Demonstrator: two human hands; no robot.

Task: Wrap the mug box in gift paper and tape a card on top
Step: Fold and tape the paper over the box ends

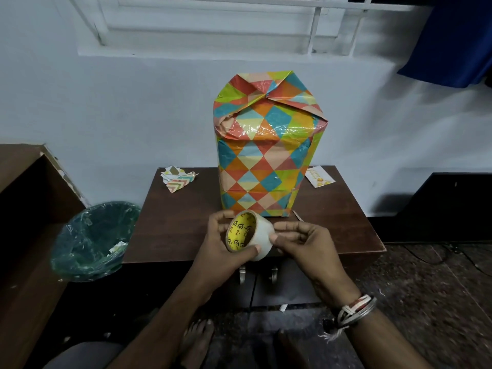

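Head view. The mug box [262, 166], fully covered in diamond-patterned gift paper, stands upright on the brown tabletop [186, 225], its top folds gathered and sealed under clear tape. Directly in front of the box, above the tabletop's near edge, both hands meet on a tape roll [250, 235]. The left hand [221, 243] grips it, thumb on the near rim and fingers curled behind. The right hand [300, 246] pinches at the roll's outer band with thumb and forefinger. The card [319, 177] lies flat just right of the box. A crumpled paper scrap [178, 178] lies left of the box; farther left, below the tabletop, stands a plastic-lined bin [93, 241].
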